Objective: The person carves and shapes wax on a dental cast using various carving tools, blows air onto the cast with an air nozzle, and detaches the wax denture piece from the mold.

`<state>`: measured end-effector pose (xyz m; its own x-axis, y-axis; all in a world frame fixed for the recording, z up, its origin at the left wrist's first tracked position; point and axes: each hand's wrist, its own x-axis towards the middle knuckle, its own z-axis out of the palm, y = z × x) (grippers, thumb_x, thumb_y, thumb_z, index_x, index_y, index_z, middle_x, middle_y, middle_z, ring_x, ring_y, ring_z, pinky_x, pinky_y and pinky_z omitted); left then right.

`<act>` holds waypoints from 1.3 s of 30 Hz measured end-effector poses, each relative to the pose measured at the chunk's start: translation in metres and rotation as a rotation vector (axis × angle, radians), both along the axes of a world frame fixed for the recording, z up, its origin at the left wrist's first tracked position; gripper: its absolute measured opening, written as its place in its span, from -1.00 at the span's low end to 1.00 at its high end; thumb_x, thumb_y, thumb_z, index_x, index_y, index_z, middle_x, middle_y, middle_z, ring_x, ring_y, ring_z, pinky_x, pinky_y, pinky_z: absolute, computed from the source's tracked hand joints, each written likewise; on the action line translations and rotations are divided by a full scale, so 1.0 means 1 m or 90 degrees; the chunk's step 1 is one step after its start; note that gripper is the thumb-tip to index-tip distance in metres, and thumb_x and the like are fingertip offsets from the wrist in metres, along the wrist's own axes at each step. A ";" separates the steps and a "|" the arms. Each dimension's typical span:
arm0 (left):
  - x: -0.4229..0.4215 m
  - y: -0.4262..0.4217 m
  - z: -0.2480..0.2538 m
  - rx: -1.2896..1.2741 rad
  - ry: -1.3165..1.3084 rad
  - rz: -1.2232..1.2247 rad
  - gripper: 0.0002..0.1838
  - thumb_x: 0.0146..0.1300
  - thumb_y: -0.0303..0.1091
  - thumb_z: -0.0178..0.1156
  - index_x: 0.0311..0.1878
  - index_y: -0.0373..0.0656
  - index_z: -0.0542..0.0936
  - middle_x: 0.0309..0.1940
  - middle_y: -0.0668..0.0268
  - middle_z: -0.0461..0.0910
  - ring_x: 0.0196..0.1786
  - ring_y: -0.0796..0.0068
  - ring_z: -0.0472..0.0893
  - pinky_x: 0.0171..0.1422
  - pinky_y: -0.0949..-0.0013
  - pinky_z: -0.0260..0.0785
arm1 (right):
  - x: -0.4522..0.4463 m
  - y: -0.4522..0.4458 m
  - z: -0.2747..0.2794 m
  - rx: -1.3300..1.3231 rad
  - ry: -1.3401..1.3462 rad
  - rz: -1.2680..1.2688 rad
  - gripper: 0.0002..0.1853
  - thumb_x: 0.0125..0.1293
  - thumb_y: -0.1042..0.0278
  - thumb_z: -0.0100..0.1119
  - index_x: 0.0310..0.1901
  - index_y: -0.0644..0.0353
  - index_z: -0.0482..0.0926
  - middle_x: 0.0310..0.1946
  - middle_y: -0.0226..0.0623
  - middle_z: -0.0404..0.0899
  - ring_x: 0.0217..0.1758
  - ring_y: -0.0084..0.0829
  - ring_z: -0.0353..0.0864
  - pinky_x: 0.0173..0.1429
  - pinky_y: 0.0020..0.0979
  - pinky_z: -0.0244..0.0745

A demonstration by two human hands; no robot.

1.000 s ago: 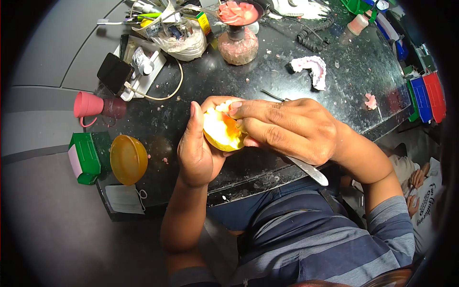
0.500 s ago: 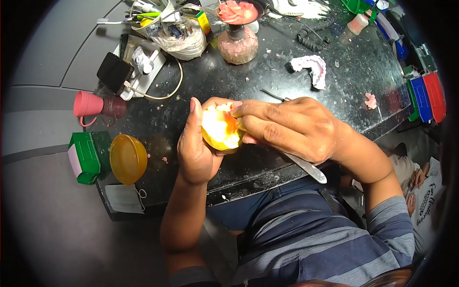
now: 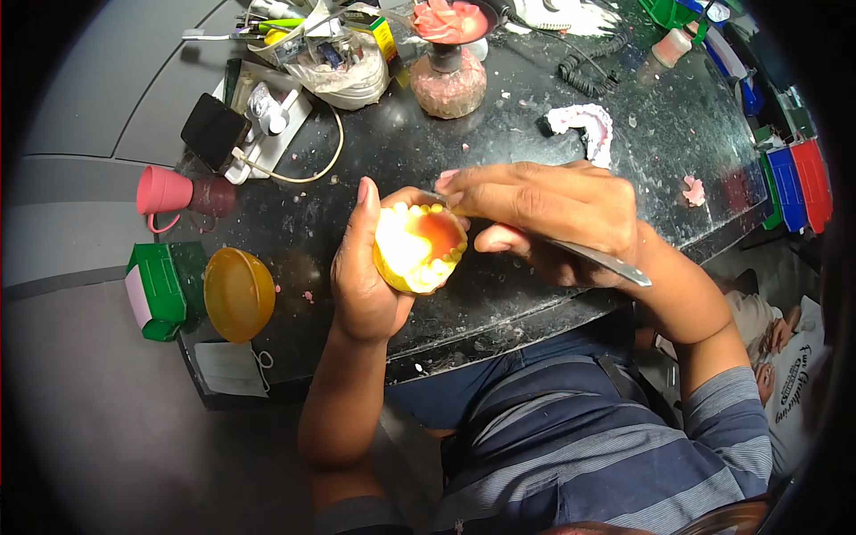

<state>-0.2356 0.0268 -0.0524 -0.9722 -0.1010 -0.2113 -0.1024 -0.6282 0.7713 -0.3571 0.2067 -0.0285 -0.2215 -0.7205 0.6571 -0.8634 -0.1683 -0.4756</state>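
My left hand (image 3: 361, 290) is closed round a yellow dental cast (image 3: 399, 263), its thumb up along the side. A row of teeth runs round the cast's edge, with a reddish, wax-like patch in the middle; bright glare washes out much of its surface. My right hand (image 3: 575, 209) grips a thin metal wax knife (image 3: 615, 265). The broad end of the knife sticks out below the palm, and its narrow tip reaches past the fingertips by the cast's upper rim. Whether the tip touches the teeth, I cannot tell.
On the black table stand a spirit burner (image 3: 448, 85) topped by a dish of pink wax, a white horseshoe-shaped piece (image 3: 584, 123), a yellow bowl (image 3: 239, 294), a green box (image 3: 159, 290) and a pink cup (image 3: 163, 198). A power strip (image 3: 276, 134) with a cable lies left. Another person (image 3: 789, 374) sits at right.
My right hand has shifted slightly right and up, turning so the wax knife now lies along the fingers. The cast has tilted, showing more of its teeth and reddish middle.
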 end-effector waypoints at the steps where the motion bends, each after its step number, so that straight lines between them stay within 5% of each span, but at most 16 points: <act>1: 0.000 -0.003 -0.003 0.039 0.040 -0.033 -0.24 0.60 0.20 -0.43 -0.05 -0.36 0.55 -0.23 0.14 0.67 -0.18 0.41 0.65 0.03 0.39 0.48 | -0.002 0.000 -0.001 0.000 0.000 0.000 -0.74 0.38 0.34 0.29 -0.07 0.39 0.65 -0.12 -0.04 0.75 -0.08 -0.13 0.80 -0.06 -0.27 0.74; 3: -0.001 -0.008 -0.007 0.044 0.090 -0.060 -0.25 0.61 0.18 -0.42 -0.05 -0.36 0.55 -0.23 0.13 0.66 -0.16 0.40 0.65 0.04 0.39 0.48 | -0.007 -0.001 -0.002 -0.067 0.018 -0.041 -0.72 0.28 0.37 0.41 -0.04 0.30 0.66 -0.17 -0.16 0.75 -0.23 -0.27 0.80 -0.26 -0.39 0.72; 7: 0.000 -0.006 -0.001 -0.042 0.141 -0.057 -0.32 0.61 0.12 -0.39 0.00 -0.37 0.51 -0.18 0.10 0.64 -0.12 0.38 0.65 0.07 0.37 0.47 | -0.011 0.002 -0.010 -0.141 -0.074 -0.030 -0.75 0.33 0.40 0.35 -0.06 0.40 0.64 -0.16 -0.11 0.74 -0.27 -0.24 0.79 -0.25 -0.40 0.70; 10: 0.001 0.002 0.001 -0.042 0.136 0.011 -0.36 0.60 0.08 -0.37 0.07 -0.38 0.48 -0.10 0.10 0.62 -0.04 0.41 0.61 0.12 0.37 0.43 | -0.002 0.005 0.016 -0.026 0.051 -0.025 -0.65 0.22 0.27 0.43 -0.09 0.37 0.64 -0.10 -0.04 0.72 -0.13 -0.15 0.79 -0.23 -0.37 0.73; 16: 0.002 0.001 -0.002 -0.083 0.167 0.007 -0.39 0.58 0.03 -0.34 0.13 -0.38 0.45 -0.04 0.14 0.57 0.03 0.42 0.56 0.18 0.36 0.38 | 0.004 -0.008 -0.006 -0.132 0.164 0.042 -0.71 0.14 0.39 0.44 -0.15 0.38 0.66 -0.16 -0.03 0.68 -0.09 -0.16 0.79 -0.19 -0.36 0.76; 39: 0.000 -0.001 -0.007 0.001 0.183 -0.016 -0.40 0.60 0.02 -0.41 0.09 -0.36 0.46 -0.10 0.14 0.59 -0.05 0.41 0.60 0.13 0.35 0.44 | 0.003 -0.007 -0.008 -0.139 0.188 0.023 -0.74 0.21 0.46 0.37 -0.13 0.46 0.66 -0.15 0.07 0.69 -0.16 -0.19 0.80 -0.35 -0.40 0.72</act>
<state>-0.2352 0.0253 -0.0591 -0.9944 -0.0767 0.0726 0.1047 -0.6293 0.7701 -0.3536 0.2000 -0.0370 0.0236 -0.5598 0.8283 -0.9497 -0.2714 -0.1564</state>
